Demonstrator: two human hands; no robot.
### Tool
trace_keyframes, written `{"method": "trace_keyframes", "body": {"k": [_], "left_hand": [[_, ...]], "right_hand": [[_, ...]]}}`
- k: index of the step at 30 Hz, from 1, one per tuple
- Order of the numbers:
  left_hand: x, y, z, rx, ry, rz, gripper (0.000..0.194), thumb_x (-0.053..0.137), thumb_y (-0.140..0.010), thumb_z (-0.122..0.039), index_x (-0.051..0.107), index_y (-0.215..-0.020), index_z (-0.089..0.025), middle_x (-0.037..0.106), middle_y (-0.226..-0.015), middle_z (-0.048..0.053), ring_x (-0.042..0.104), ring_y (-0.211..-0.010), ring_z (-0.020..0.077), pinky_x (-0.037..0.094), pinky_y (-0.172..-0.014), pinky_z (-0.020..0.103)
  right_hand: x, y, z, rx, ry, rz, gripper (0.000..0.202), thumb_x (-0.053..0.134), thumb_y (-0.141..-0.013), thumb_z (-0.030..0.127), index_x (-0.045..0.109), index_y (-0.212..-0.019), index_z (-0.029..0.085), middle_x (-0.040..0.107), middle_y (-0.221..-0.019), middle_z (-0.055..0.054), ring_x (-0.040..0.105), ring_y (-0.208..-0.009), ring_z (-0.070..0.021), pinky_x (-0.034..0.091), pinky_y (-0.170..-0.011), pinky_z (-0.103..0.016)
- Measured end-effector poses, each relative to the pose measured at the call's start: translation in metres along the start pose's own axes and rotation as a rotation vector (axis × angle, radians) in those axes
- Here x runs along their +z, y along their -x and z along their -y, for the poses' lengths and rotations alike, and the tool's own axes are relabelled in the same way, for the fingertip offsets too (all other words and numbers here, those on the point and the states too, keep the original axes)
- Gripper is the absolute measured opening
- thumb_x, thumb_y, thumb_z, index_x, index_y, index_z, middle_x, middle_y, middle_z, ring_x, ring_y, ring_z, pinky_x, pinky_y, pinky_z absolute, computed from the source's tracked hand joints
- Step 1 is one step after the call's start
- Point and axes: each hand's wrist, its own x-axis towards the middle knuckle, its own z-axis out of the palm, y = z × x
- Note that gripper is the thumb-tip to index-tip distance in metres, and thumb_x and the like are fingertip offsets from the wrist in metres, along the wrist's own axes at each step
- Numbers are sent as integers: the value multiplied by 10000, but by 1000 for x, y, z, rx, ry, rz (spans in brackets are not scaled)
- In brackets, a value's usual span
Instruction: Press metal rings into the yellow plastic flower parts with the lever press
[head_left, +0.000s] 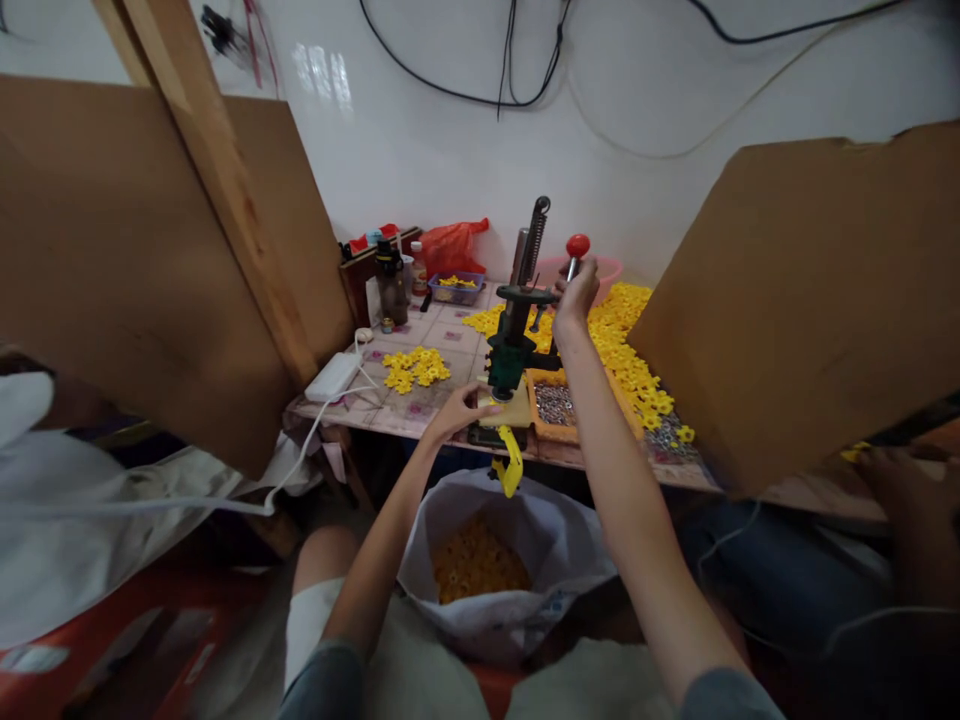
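Note:
A dark green hand press stands at the table's front edge. My right hand is wrapped round its lever, just below the red ball knob. At the base of the press, my left hand has its thumb and a finger pinched at the spot under the press head; what they hold there is too small to make out. A bright yellow curved piece juts from the front of the press base, over an open white sack with yellow-orange pieces inside. Right of the press sits an orange tray of small metal parts.
Yellow flower-shaped pieces lie left of the press, and a large heap spreads at the right. Behind are a blue basket, bottles and a pink basin. Cardboard panels flank the table. Another person's hand is at the far right.

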Motion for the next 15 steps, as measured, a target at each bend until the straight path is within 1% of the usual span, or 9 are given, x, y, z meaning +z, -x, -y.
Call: {"method": "trace_keyframes", "body": {"k": [2, 4, 6, 7, 9, 10, 11, 13, 15], "left_hand": [[-1, -2, -1, 34, -38, -95, 542, 755, -939, -511, 702, -1363, -176, 729, -1113, 68, 632, -895, 183, 507, -815, 284], [-3, -6, -2, 8, -164, -322, 429, 555, -1074, -441, 674, -1394, -181, 695, -1309, 126, 660, -1133, 230, 525, -998, 332], [-6, -11, -5, -107, -403, -527, 396, 494, -1093, -356, 669, -1386, -156, 637, -1417, 187, 609, -1320, 292, 476, -1142, 410], [-8, -14, -7, -173, -545, -579, 403, 534, -1067, -328, 662, -1402, -143, 612, -1453, 214, 580, -1370, 335, 451, -1176, 459], [-11, -17, -9, -260, -805, -583, 490, 612, -1008, -295, 631, -1471, -135, 564, -1520, 251, 538, -1407, 413, 430, -1182, 544], [-12, -19, -9, -280, -905, -559, 519, 614, -1000, -290, 620, -1498, -144, 547, -1547, 256, 527, -1409, 436, 435, -1166, 566], [-13, -20, -9, -290, -980, -531, 521, 592, -1008, -285, 617, -1511, -155, 540, -1563, 254, 524, -1404, 445, 445, -1145, 573], [-13, -21, -7, -294, -1081, -462, 492, 523, -1032, -266, 632, -1499, -158, 553, -1563, 248, 532, -1382, 440, 461, -1115, 565], [-11, -22, -4, -276, -1142, -394, 471, 476, -1043, -249, 651, -1468, -142, 577, -1549, 245, 536, -1367, 432, 461, -1113, 560]], "right_hand": [[-8, 42, 13, -99, -55, -50, 600, 365, -1032, 789, 420, -759, 258, 336, -655, 41, 372, -544, -121, 325, -510, -259], [-20, 89, 23, -186, -83, -39, 620, 338, -1024, 801, 384, -720, 263, 312, -628, 39, 348, -526, -131, 341, -509, -279], [-35, 123, 27, -233, -55, 16, 627, 313, -1031, 794, 404, -710, 264, 374, -626, 17, 431, -558, -155, 444, -574, -311], [-44, 132, 27, -245, -5, 31, 626, 297, -1044, 778, 451, -726, 262, 443, -648, -2, 507, -606, -175, 507, -645, -338], [-63, 134, 20, -253, 193, 35, 599, 302, -1070, 724, 604, -862, 251, 638, -824, -62, 671, -840, -228, 582, -875, -409], [-74, 130, 13, -241, 337, 38, 571, 325, -1076, 693, 664, -980, 243, 709, -982, -95, 704, -1013, -255, 568, -1003, -445], [-86, 125, 5, -203, 504, 58, 541, 359, -1077, 659, 694, -1094, 235, 734, -1145, -126, 690, -1175, -280, 528, -1107, -474], [-112, 118, -14, -27, 865, 172, 500, 426, -1067, 591, 720, -1202, 209, 719, -1334, -175, 625, -1357, -327, 462, -1204, -513], [-134, 119, -34, 225, 1185, 373, 465, 454, -1065, 522, 761, -1146, 182, 736, -1329, -210, 637, -1364, -362, 468, -1197, -518]]}}
